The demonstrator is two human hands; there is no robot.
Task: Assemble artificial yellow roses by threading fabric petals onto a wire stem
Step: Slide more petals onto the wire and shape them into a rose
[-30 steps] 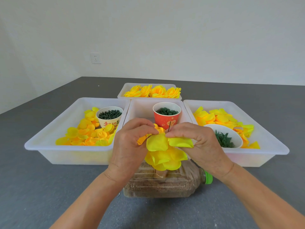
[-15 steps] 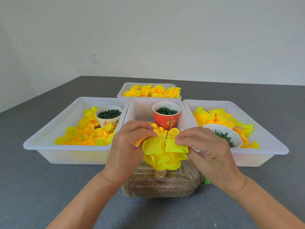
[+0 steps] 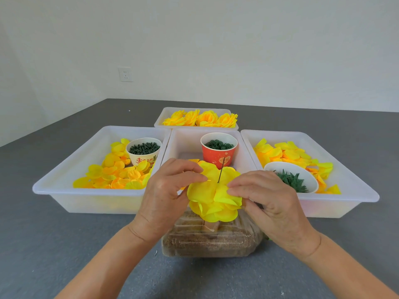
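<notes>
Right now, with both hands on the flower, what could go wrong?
1. The bare wire stem pokes up through the petals between both hands; the left hand or right hand could get pricked pushing down.
2. Petals are pinched only at the edges, so the fabric could tear or bunch off-centre.
3. The wire seems to stand in the sand-filled bottle lying on its side; uneven force might roll it.

Layered yellow fabric petals [image 3: 212,198] on an upright wire stem [image 3: 221,172] (tip poking above).
</notes>
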